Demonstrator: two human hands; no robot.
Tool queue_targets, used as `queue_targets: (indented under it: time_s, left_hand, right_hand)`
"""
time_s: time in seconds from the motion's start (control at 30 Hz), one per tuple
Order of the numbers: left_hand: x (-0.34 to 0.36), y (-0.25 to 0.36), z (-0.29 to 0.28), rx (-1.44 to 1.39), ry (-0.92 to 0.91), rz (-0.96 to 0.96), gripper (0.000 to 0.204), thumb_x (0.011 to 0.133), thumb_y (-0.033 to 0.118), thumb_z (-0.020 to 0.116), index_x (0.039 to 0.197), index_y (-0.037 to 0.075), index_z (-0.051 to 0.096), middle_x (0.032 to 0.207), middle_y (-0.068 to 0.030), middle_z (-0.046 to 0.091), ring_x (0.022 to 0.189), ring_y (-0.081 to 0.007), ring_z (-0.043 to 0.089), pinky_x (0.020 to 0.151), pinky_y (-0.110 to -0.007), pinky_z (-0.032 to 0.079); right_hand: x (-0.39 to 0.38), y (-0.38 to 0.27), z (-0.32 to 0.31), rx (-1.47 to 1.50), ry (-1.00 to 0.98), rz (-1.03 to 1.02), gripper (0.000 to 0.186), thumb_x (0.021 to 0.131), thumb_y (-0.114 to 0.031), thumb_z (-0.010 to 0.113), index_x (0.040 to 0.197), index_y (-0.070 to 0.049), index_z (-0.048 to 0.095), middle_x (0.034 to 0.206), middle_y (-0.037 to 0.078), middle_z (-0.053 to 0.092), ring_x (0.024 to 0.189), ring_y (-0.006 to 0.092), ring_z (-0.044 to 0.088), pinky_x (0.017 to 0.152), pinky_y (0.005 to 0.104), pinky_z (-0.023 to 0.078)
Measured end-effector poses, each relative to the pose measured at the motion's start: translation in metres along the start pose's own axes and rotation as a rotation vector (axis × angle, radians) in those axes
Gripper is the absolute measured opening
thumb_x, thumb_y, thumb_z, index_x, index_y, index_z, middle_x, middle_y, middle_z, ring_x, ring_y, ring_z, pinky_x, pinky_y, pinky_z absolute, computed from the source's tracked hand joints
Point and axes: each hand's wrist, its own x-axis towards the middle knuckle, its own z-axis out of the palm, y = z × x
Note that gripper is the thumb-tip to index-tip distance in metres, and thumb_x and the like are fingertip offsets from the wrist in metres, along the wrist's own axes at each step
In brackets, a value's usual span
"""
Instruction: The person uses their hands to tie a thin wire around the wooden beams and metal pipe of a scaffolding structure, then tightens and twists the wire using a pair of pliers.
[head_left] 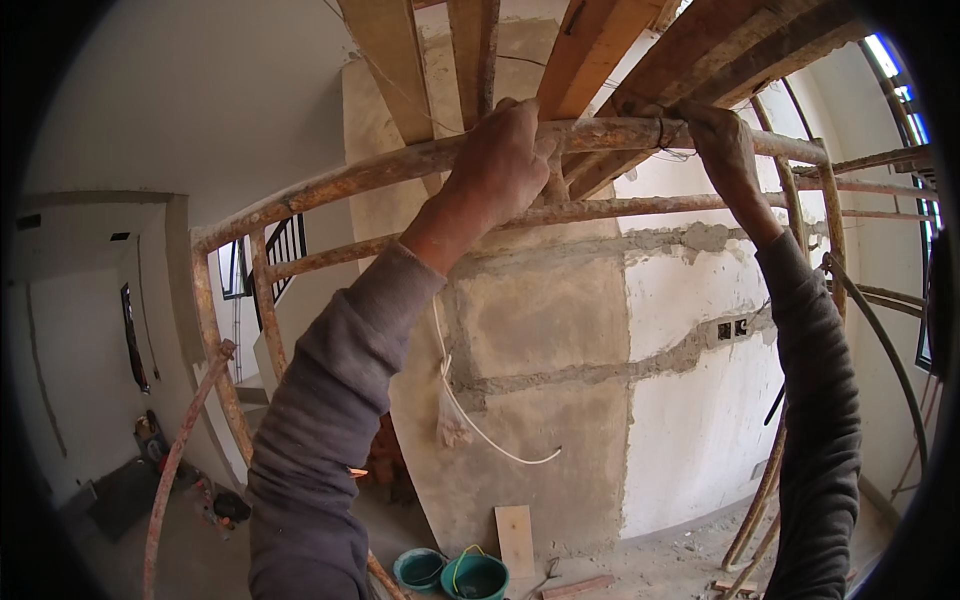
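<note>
Two bare hands are raised to the top bar (360, 172) of a rusty scaffold (207, 300). The left hand (505, 150) is near the middle of the bar, fingers bent inward, with the orange plank (592, 65) just to its right. The right hand (722, 148) is farther along the same bar, toward its right end and below the thick beam (705, 70); its fingers are also bent and narrow. The fingertips are hidden on both sides, so it cannot be told whether either hand holds bar, wood or wire.

Position of parts: the long axis of the bar runs across the view from left to right. The orange plank and the thick beam cross that line, extending up and away from the person. The wire loop (661, 132) is wound around the bar between the hands, just left of the right hand and well apart from the left; the right hand is therefore the nearer one. Left of the left hand, a narrow plank (473, 50) and a wide plank (388, 65) also extend upward from the bar.

Surroundings: a lower bar (640, 207) spans beneath the top bar. Behind it stands a patched wall (545, 320). Two green buckets (480, 577) and a small board (515, 540) are at floor level, well below the hands
</note>
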Motion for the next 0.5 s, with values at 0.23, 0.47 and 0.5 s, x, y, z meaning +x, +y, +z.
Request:
queue_targets:
  time_s: [0.23,0.47,0.5]
  left_hand:
    - [0.023,-0.025,0.031,0.065,0.319,0.244,0.051,0.085,0.001,0.058,0.130,-0.014,0.038,0.127,-0.0334,0.046,0.116,-0.0454,0.051,0.099,-0.044,0.044]
    - [0.068,-0.021,0.052,0.097,0.479,0.254,0.064,0.078,-0.007,0.058,0.134,-0.019,0.029,0.133,-0.0392,0.039,0.126,-0.0503,0.042,0.106,-0.043,0.041]
    - [0.075,-0.025,0.055,0.117,0.485,0.240,0.063,0.078,-0.007,0.058,0.134,-0.018,0.032,0.135,-0.0390,0.038,0.129,-0.0494,0.040,0.108,-0.043,0.039]
  right_hand:
    - [-0.008,-0.026,-0.013,0.154,-0.121,0.242,0.032,0.081,-0.008,0.050,0.101,-0.007,0.075,0.089,0.016,0.073,0.081,0.0264,0.069,0.078,0.0370,0.052]
    - [-0.007,-0.007,-0.003,0.153,-0.034,0.111,0.032,0.081,-0.008,0.051,0.102,-0.008,0.075,0.095,0.013,0.073,0.087,0.0258,0.070,0.082,0.0354,0.052]
    - [-0.006,-0.004,-0.005,0.121,-0.034,0.105,0.032,0.082,-0.008,0.051,0.102,-0.009,0.075,0.096,0.014,0.073,0.088,0.0263,0.070,0.083,0.0354,0.052]
